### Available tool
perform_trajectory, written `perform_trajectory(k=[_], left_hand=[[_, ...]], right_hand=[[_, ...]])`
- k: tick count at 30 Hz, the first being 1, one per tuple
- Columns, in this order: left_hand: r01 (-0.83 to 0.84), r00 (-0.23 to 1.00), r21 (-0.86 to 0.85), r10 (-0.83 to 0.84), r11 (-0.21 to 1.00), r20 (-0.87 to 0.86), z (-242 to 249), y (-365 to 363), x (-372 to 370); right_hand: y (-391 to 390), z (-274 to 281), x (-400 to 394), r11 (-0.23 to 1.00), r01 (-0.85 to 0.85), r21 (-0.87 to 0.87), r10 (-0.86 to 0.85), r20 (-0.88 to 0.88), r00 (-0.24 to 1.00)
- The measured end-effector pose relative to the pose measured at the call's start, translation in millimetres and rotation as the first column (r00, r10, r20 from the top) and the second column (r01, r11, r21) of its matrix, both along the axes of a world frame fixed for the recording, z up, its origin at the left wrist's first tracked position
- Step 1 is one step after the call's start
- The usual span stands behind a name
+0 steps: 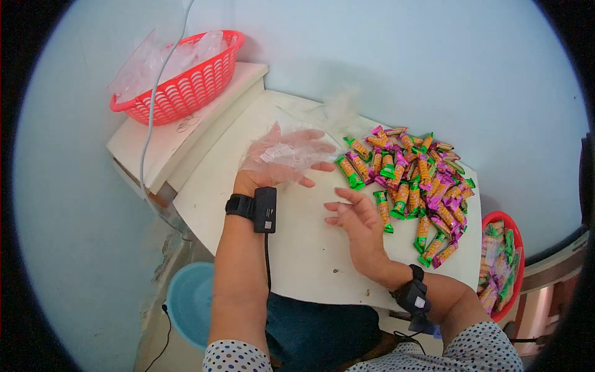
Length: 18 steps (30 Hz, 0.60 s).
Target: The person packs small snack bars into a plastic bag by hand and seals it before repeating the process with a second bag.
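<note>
A thin clear plastic bag [282, 156] lies over the palm and fingers of my left hand [288, 155], which is palm up with its fingers spread above the white table [297, 248]. To the right, my right hand [359, 226] is raised over the table with its fingers apart and nothing in them. Just beyond it lies a loose pile of small snack packets [424, 180] in green and purple wrappers. One green-ended packet [383, 211] lies at the pile's near left edge, close to my right fingertips.
A red basket [192, 90] with clear bags stands on a raised white ledge [161, 146] at the back left, with a cable hanging before it. On the right is a red basket [520, 248] of packets. A blue basin [191, 304] sits below left.
</note>
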<state>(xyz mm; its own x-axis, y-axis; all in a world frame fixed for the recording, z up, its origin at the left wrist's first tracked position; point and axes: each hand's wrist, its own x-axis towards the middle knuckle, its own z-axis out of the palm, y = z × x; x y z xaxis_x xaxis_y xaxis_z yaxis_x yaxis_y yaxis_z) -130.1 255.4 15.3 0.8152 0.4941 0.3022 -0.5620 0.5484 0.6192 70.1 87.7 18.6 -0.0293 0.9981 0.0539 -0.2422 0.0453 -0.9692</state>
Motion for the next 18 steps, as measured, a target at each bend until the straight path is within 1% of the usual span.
perform_trajectory(k=[2,4,6,7,9,10,12,13,15,16,18], left_hand=[[0.058,0.998,0.013,-0.057,0.998,-0.029,-3.9,1.8,4.8],[0.111,0.991,0.044,-0.107,0.993,-0.078,-5.7,0.7,10.3],[0.077,0.966,0.157,-0.036,0.985,-0.254,-0.9,-5.2,15.0],[0.067,0.941,0.214,0.009,0.975,-0.338,4.3,-10.3,17.2],[0.052,0.908,0.19,0.033,0.98,-0.419,11.2,-21.5,21.0],[0.045,0.887,0.179,0.043,0.983,-0.46,12.0,-24.3,22.5],[0.11,0.878,0.215,0.007,0.97,-0.479,7.1,-19.9,24.9],[0.142,0.873,0.232,-0.011,0.962,-0.488,4.7,-18.2,26.0],[0.157,0.849,0.134,-0.064,0.979,-0.524,1.7,-17.3,29.1],[0.161,0.837,0.085,-0.091,0.983,-0.539,1.8,-17.3,30.2],[0.088,0.89,0.104,-0.031,0.991,-0.456,5.8,-19.0,29.1]], right_hand=[[9.8,-1.0,7.4,0.995,0.1,-0.02,-0.101,-0.06,0.993],[13.8,11.2,10.1,0.992,0.128,0.006,-0.128,-0.028,0.991],[17.6,15.9,12.7,0.989,0.142,0.048,-0.142,-0.007,0.99],[19.5,14.5,15.1,0.989,0.139,0.054,-0.142,0.049,0.989],[24.3,9.5,20.9,0.989,0.132,0.067,-0.141,0.158,0.977],[26.0,9.5,21.4,0.992,0.124,0.039,-0.129,0.17,0.977],[28.1,9.0,22.2,0.994,0.109,-0.02,-0.103,0.193,0.976],[28.4,6.3,23.5,0.993,0.114,-0.001,-0.112,0.207,0.972],[31.5,-2.4,26.0,0.992,0.12,0.041,-0.127,0.234,0.964],[33.2,-7.1,26.6,0.988,0.15,0.043,-0.156,0.208,0.966],[35.3,-13.2,26.8,0.976,0.211,0.046,-0.215,0.154,0.964]])
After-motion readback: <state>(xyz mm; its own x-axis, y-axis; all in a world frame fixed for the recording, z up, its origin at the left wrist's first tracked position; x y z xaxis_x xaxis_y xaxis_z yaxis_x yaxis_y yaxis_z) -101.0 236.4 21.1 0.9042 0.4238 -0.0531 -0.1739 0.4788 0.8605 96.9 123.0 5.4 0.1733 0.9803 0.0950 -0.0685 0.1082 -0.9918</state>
